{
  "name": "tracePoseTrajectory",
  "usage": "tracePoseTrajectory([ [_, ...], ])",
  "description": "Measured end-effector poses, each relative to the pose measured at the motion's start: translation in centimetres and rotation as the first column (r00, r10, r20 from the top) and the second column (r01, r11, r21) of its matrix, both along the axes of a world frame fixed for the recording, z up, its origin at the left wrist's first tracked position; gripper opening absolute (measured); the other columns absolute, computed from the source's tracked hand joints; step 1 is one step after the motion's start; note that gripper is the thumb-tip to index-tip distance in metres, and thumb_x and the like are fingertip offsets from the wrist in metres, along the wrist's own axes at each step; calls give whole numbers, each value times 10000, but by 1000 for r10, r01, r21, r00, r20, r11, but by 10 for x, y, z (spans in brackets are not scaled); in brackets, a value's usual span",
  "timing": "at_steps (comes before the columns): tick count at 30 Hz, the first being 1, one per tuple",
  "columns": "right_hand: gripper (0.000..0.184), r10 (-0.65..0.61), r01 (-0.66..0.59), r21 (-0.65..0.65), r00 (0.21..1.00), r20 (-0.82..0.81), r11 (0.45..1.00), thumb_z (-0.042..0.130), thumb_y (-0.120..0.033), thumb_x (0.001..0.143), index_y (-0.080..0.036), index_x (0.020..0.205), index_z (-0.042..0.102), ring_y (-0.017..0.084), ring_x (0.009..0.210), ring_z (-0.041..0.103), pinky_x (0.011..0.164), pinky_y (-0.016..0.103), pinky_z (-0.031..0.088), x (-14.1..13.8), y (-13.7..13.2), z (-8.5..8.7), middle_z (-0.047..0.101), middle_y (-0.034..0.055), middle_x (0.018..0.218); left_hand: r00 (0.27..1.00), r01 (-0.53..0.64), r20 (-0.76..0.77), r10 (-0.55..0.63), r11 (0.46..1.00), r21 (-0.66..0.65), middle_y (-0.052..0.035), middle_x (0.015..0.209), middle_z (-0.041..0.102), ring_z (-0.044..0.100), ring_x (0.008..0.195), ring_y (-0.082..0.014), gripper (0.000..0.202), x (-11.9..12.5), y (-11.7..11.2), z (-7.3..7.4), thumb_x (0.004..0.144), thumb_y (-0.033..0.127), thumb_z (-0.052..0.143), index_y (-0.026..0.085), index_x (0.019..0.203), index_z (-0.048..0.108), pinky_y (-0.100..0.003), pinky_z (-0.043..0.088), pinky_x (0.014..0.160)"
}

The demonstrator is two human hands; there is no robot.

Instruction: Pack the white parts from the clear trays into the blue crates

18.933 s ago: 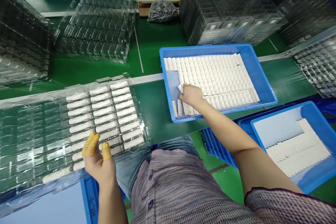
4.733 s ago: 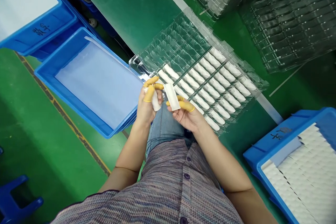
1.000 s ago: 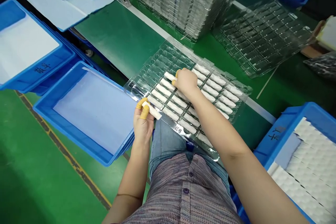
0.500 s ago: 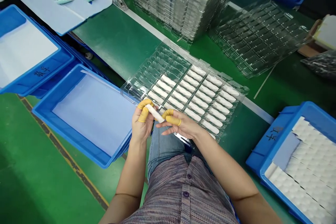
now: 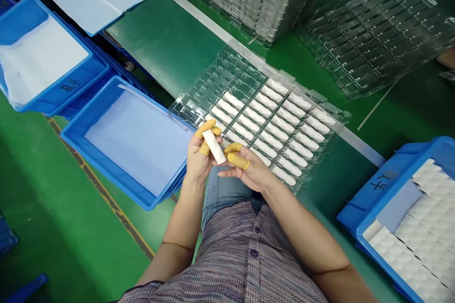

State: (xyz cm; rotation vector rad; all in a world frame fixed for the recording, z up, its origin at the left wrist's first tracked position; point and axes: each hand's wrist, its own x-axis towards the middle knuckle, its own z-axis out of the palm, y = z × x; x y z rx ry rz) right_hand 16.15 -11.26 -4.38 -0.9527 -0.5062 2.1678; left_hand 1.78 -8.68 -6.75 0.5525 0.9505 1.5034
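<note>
My right hand (image 5: pixel 249 166) is back from the tray (image 5: pixel 222 73), where it was a second ago, now beside my left hand (image 5: pixel 200 157). Fingertips at the lower end of the white piece (image 5: pixel 214 146), contact unclear. Left grip has turned that piece, end pointing more toward me. Down from one piece per hand. Tray's fourth column has more pieces than at first.

Rolls (image 5: pixel 289 166) lie in the tray (image 5: pixel 227 72) on the bench (image 5: pixel 159 42), between left bin (image 5: pixel 106 164) and right bin (image 5: pixel 366 199).
</note>
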Motion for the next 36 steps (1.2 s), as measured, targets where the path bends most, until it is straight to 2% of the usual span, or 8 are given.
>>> tracePoseTrajectory([
  [6, 479, -3, -3, -99, 998, -61, 995, 983, -389, 661, -210, 921, 623, 179, 942, 795, 789, 273, 667, -2, 4, -6, 761, -8, 942, 962, -66, -266, 57, 998, -24, -25, 886, 763, 615, 631, -94, 285, 2, -4, 0, 778, 363, 869, 241, 1032, 823, -181, 469, 530],
  [16, 447, -19, -9, -202, 990, -137, 979, 967, -352, 669, -218, 984, 681, 155, 827, 783, 704, 230, 657, 0, 9, -18, 804, -1, 913, 642, -50, -746, 179, 980, 192, -8, 815, 678, 500, 633, -122, 267, 1, 6, 20, 796, 125, 703, 252, 989, 836, -239, 435, 590],
  [20, 356, -32, 4, -204, 991, -130, 979, 902, -322, 752, -207, 1014, 690, 149, 829, 778, 719, 214, 654, -2, 13, -24, 805, 14, 914, 705, -39, -696, 133, 988, 149, -35, 869, 707, 567, 675, -142, 206, 1, 12, 11, 862, 331, 764, 237, 1037, 823, -266, 485, 649],
  [24, 328, -58, 34, -194, 991, -117, 980, 854, -357, 794, -216, 1039, 687, 152, 816, 775, 693, 226, 656, 1, 17, -27, 814, 37, 989, 806, -46, -575, 138, 984, 172, -110, 1127, 764, 709, 1031, -267, 583, 0, 21, -14, 1010, 669, 440, 243, 1287, 725, -438, 551, 959],
  [28, 394, -186, 184, 31, 975, 122, 982, 869, -423, 727, -240, 1011, 667, 180, 840, 765, 718, 274, 653, 20, 50, -27, 801, 32, 970, 411, 75, -910, 53, 993, 91, -145, 1479, 643, 435, 1510, -380, 520, 3, 31, -34, 936, 521, 638, 247, 1376, 673, -646, 298, 1237],
  [30, 353, -337, 224, 308, 856, 391, 925, 823, -409, 742, -240, 1001, 654, 184, 877, 747, 785, 305, 636, 35, 82, -26, 783, 27, 972, 211, 132, -977, -5, 991, 23, -144, 1578, 558, 352, 1563, -402, 541, 5, 34, -37, 898, 402, 687, 258, 1419, 645, -716, 148, 1268],
  [32, 282, -482, 52, 562, 583, 654, 825, 756, -342, 776, -231, 1017, 661, 196, 924, 723, 875, 351, 605, 47, 116, -22, 769, 28, 1010, 114, 169, -993, -14, 986, 5, -150, 1592, 540, 346, 1566, -417, 537, 7, 34, -38, 894, 356, 683, 260, 1421, 644, -755, 49, 1262],
  [36, 259, -522, -584, 422, -5, 853, 694, 667, -195, 824, -179, 1078, 721, 295, 1054, 690, 986, 447, 528, 52, 166, -12, 769, 108, 1064, 73, 196, -997, -13, 981, 1, -163, 1572, 558, 340, 1567, -429, 460, 7, 33, -35, 913, 370, 662, 256, 1358, 691, -780, 43, 1249],
])
